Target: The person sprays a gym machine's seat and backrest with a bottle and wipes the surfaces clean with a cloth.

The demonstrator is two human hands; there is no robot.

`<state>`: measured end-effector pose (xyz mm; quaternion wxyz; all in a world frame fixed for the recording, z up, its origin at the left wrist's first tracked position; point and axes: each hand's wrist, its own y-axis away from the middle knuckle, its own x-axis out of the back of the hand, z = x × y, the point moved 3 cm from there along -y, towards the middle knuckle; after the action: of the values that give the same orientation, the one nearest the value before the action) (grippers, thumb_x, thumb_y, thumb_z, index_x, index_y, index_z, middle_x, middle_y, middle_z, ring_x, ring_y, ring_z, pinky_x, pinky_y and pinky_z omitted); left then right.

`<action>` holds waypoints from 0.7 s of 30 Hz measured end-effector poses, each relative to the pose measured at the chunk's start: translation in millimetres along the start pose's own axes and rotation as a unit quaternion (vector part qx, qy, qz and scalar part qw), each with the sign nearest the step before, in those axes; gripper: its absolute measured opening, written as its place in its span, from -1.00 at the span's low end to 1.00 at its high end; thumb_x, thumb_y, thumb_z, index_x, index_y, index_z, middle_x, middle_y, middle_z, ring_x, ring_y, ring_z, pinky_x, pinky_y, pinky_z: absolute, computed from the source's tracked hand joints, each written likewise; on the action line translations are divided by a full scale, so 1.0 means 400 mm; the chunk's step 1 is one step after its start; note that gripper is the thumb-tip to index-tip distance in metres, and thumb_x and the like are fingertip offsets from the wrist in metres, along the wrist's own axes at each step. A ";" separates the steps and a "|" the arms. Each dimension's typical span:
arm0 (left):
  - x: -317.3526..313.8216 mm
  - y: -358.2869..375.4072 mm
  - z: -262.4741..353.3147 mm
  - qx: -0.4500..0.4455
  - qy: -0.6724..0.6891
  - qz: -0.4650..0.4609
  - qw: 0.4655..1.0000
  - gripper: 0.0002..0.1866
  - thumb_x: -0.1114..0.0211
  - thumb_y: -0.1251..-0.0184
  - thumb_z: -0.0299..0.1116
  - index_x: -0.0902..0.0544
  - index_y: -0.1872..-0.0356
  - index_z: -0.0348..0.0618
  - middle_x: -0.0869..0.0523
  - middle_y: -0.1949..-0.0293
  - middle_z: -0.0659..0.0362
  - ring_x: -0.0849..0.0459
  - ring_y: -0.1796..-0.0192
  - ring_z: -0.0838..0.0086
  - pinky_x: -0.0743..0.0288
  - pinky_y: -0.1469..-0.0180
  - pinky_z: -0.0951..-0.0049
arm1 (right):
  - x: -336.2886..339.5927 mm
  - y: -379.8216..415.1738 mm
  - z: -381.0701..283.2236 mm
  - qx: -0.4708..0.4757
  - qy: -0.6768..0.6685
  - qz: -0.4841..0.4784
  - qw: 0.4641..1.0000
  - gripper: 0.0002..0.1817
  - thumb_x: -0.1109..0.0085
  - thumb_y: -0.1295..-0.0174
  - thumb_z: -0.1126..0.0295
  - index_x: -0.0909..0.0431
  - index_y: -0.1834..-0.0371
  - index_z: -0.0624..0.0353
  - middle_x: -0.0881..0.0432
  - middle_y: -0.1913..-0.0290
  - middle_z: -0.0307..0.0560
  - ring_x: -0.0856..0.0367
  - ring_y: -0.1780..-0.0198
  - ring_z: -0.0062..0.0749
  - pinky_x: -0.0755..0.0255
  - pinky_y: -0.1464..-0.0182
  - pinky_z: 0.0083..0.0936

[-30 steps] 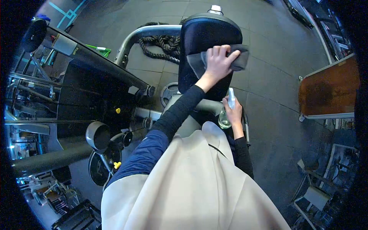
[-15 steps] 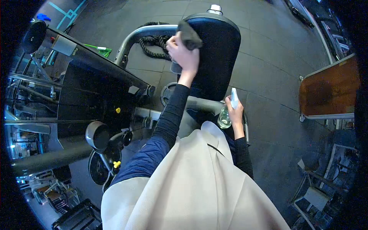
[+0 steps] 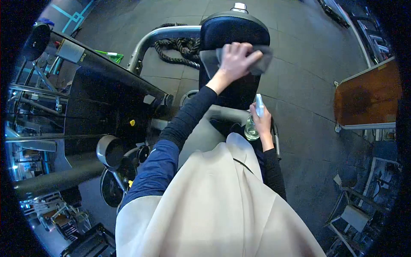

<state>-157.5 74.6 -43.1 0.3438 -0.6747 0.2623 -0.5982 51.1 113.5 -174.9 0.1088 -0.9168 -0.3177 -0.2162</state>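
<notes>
My left hand (image 3: 234,63) is closed on a dark grey cloth (image 3: 264,59), which spreads across the middle of a black padded backrest (image 3: 233,32). The cloth is blurred at its right end, where it reaches past the pad's edge. Lower down, beside the pad's near right corner, my right hand (image 3: 263,123) grips a clear spray bottle (image 3: 251,130) with a white trigger head. The bottle is upright, and part of its body is hidden by my fingers.
Left of the pad, a curved metal frame bar (image 3: 150,37) rises beside a coiled black rope (image 3: 182,49) on the floor. Dark gym machinery (image 3: 92,94) with a round roller pad (image 3: 110,152) stands at left. A brown panel (image 3: 366,96) is at right.
My left hand has swept from the pad's upper left edge to the right and nearer to me, and the cloth is now spread wider. My right hand and the bottle have barely shifted.
</notes>
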 end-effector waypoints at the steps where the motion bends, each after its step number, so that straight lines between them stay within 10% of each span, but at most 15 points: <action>1: 0.023 0.003 -0.032 0.058 -0.005 0.012 0.998 -0.30 -0.49 0.40 -0.30 -0.60 -0.03 0.26 -0.51 0.08 0.23 -0.46 0.04 0.26 -0.29 0.06 0.21 | 0.002 -0.001 -0.003 0.007 -0.002 0.002 1.000 -0.69 -0.32 -0.21 0.13 -0.64 0.18 0.14 -0.70 0.40 0.01 -0.72 0.33 -0.18 -0.52 0.23 -0.36; 12: 0.057 0.045 -0.119 0.435 -0.001 0.211 0.875 -0.30 -0.42 0.24 -0.45 -0.44 -0.11 -0.05 -0.39 0.04 0.03 -0.38 -0.03 0.05 -0.27 -0.02 0.10 | 0.001 0.001 0.015 0.005 -0.018 0.002 1.000 -0.71 -0.31 -0.22 0.16 -0.65 0.19 0.15 -0.69 0.42 0.01 -0.71 0.35 -0.23 -0.51 0.25 -0.38; 21: -0.016 -0.035 0.059 0.281 -0.015 0.064 0.958 -0.14 -0.59 0.47 -0.37 -0.47 -0.11 0.17 -0.41 -0.02 0.13 -0.38 -0.05 0.15 -0.25 0.00 0.14 | 0.000 0.024 -0.025 0.012 0.022 0.000 1.000 -0.69 -0.30 -0.22 0.09 -0.64 0.20 0.10 -0.68 0.44 0.06 -0.71 0.33 -0.05 -0.52 0.25 -0.30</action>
<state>-136.0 91.7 -37.5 0.5605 -0.5420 0.1209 -0.6144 53.8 102.6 -166.5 0.1267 -0.9105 -0.3176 -0.2326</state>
